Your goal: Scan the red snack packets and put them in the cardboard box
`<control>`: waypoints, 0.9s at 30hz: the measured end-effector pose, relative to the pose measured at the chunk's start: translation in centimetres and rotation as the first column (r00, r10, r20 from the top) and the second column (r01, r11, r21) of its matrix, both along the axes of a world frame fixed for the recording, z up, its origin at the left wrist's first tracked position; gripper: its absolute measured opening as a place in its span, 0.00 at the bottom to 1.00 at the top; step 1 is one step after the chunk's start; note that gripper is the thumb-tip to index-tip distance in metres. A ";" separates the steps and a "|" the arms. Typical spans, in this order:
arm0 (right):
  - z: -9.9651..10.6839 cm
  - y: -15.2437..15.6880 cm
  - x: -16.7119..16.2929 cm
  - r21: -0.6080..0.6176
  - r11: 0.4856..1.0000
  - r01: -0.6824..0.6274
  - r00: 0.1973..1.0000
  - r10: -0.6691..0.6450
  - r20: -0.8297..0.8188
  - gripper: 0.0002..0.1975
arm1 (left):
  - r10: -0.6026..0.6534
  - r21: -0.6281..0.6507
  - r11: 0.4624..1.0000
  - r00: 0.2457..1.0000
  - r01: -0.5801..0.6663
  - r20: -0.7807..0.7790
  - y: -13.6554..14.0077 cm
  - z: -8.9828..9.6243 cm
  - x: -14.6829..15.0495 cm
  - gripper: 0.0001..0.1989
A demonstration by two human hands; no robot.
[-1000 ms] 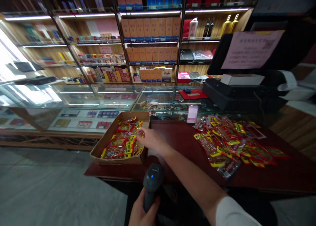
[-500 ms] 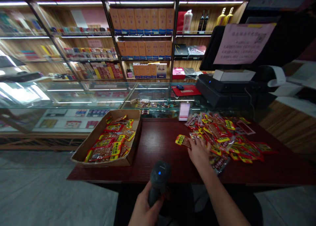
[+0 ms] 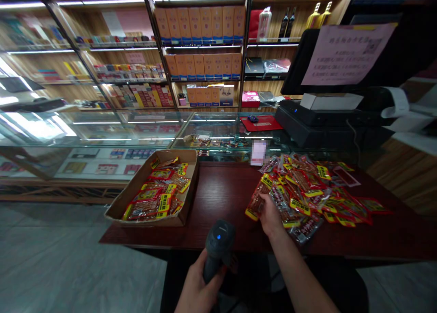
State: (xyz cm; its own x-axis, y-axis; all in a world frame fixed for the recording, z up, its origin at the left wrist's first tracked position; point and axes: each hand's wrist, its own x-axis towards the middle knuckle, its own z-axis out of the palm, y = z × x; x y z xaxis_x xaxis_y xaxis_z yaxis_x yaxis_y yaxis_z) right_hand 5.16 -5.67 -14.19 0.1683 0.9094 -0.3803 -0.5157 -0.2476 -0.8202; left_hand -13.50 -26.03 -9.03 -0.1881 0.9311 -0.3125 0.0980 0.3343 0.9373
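Note:
My left hand (image 3: 201, 281) is wrapped round the handle of a dark barcode scanner (image 3: 220, 240), which shows a blue light on its head. At the left edge of the snack pile, my right hand (image 3: 269, 212) grips a red and yellow snack packet (image 3: 258, 198) tilted up off the table. Beside it on the right lies a heap of similar snack packets (image 3: 303, 181), some partly under others. A shallow cardboard box (image 3: 193, 181) with several of the same packets in it stands on the left part of the dark red table (image 3: 218, 185).
Behind the table runs a glass display counter (image 3: 143, 121). A monitor (image 3: 297, 62) with a paper sheet stands on a black cash drawer (image 3: 307, 126) at the right. A red mat (image 3: 269, 124) with a mouse lies on the glass. Shelves of boxes (image 3: 201, 26) line the wall.
My right hand has taken hold of a snack packet at the pile's left edge and lifted it upright. My left hand still holds the scanner. The view has shifted slightly.

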 end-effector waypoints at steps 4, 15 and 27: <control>-0.1 -0.8 -0.8 0.022 0.998 -0.051 0.988 0.054 -0.147 0.08 | 0.001 0.015 1.000 1.000 0.000 -0.017 0.0 0.1 0.1 0.18; -1.4 -2.5 -2.8 0.003 1.000 -0.012 0.892 0.012 -0.451 0.12 | -0.029 0.021 0.999 0.999 0.028 0.030 0.0 0.1 0.0 0.15; -1.1 -3.3 -2.9 0.040 0.999 -0.018 0.899 0.034 -0.436 0.10 | -0.059 0.002 0.998 0.997 0.059 0.057 0.0 2.3 0.5 0.13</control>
